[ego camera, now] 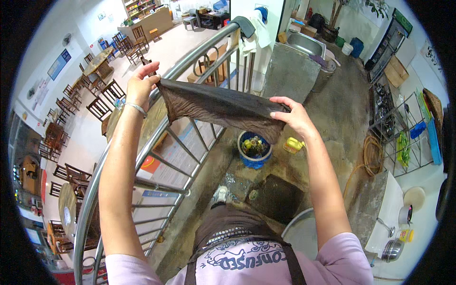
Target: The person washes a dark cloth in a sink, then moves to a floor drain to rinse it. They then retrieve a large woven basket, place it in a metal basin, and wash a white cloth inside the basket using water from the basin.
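A dark, wrinkled cloth (221, 103) is stretched between my hands, over the floor and close to a steel railing (192, 53). My left hand (140, 83) pinches its upper left corner between thumb and fingers, right beside the rail. At the other end, my right hand (294, 115) grips the cloth between thumb and forefinger, slightly lower. The fabric looks thin along its lower edge and hangs down in folds. Draped on the far end of the railing are a dark cloth (244, 27) and a white cloth (254, 34).
Below stand a blue bucket (254, 162) holding scraps and a yellow jug (294, 145). A metal sink (306, 43) is at the back. To the right are a wire rack (392, 133) and a coiled hose (370, 156). Wooden chairs (99, 108) and tables stand beyond the railing.
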A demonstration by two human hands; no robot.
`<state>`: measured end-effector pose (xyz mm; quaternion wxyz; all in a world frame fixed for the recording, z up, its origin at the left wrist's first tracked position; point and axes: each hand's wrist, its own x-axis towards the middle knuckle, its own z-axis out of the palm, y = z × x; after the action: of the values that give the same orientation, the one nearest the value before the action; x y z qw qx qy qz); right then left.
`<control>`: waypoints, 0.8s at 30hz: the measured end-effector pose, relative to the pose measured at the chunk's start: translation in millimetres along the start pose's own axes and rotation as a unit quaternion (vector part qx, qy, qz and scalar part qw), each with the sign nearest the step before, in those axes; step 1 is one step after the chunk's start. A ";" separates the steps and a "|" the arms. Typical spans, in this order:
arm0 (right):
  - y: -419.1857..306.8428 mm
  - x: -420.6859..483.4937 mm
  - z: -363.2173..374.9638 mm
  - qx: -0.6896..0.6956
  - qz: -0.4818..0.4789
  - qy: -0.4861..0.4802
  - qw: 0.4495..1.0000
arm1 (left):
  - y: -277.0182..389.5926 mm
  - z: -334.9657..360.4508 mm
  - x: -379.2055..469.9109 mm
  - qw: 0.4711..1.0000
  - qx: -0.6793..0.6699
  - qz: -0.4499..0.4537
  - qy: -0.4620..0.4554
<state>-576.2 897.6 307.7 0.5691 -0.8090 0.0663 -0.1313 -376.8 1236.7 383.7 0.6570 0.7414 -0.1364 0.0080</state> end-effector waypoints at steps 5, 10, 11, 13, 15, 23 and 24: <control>-10.6 94.7 -3.0 -0.269 -0.074 0.053 0.959 | 11.0 -7.4 95.8 0.993 -0.004 -0.037 -0.114; -38.9 203.2 -0.9 -0.345 -0.267 0.229 0.870 | 31.2 -16.1 212.1 0.984 0.042 0.156 -0.071; -51.9 216.4 -1.3 -0.343 -0.276 0.253 0.861 | 31.3 -13.2 231.0 0.985 0.041 0.166 -0.028; -62.2 242.6 0.6 -0.349 -0.321 0.296 0.829 | 22.3 -16.0 264.4 0.971 -0.044 0.232 -0.044; -53.7 260.6 10.8 -0.368 -0.347 0.308 0.806 | -9.1 -15.7 286.7 0.981 -0.055 0.187 -0.013; 81.3 202.3 111.6 -0.325 -0.140 0.034 0.935 | -113.6 -11.4 286.9 0.822 0.540 0.151 -0.101; 96.7 185.9 118.0 -0.277 -0.107 -0.006 0.955 | -103.3 3.5 290.9 0.807 0.571 0.145 -0.039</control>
<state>-360.2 923.3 205.0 0.3053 -0.9382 0.0102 -0.1629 -75.4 1187.7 338.4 0.1001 0.9542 -0.2384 0.1503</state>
